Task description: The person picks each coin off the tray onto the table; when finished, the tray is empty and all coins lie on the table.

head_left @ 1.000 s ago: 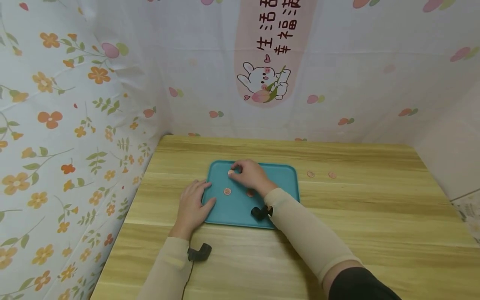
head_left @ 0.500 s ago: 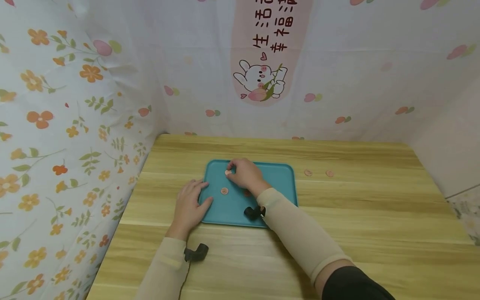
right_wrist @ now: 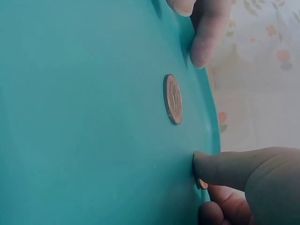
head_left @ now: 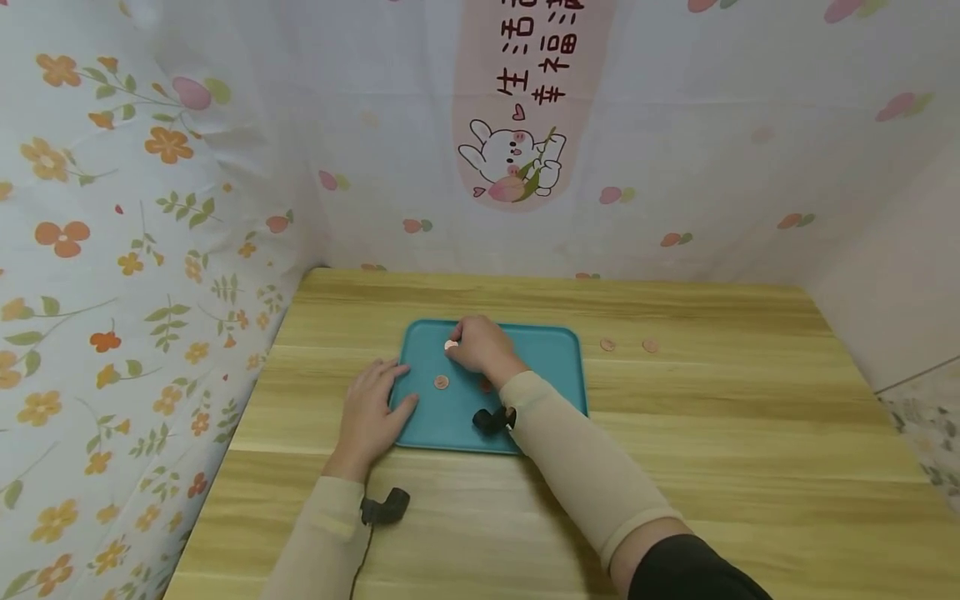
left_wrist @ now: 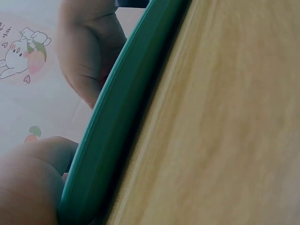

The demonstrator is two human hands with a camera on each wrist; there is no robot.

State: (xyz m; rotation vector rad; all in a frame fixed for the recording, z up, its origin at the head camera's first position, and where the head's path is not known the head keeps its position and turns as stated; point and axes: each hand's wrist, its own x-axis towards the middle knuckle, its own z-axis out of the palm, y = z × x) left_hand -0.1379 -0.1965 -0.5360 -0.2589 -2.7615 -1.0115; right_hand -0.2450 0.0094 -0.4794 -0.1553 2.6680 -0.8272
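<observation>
Near the far left part of a blue tray (head_left: 547, 350), my right hand (head_left: 483, 346) pinches a copper-coloured coin (head_left: 451, 345) between thumb and fingers. In the right wrist view the thumb covers most of that coin (right_wrist: 203, 184), low at the tray surface. A second coin (head_left: 442, 382) lies flat on the tray, nearer to me. My right wrist partly hides another coin (head_left: 486, 385) there. The left hand (head_left: 372, 412) rests on the tray's left edge, fingers spread and relaxed. In the left wrist view its thumb (left_wrist: 35, 183) lies against the tray's green-looking side wall (left_wrist: 112, 117).
Two more coins (head_left: 607, 344) lie on the wooden table (head_left: 720, 433), right of the tray. Floral cloth (head_left: 382, 142) hangs behind the table and along its left side. Black wrist cameras (head_left: 386, 507) stick out from both sleeves.
The head view has turned slightly to the right, so everything sits further left in it. Both hands stay nearly still, the right one keeping its pinch on the coin.
</observation>
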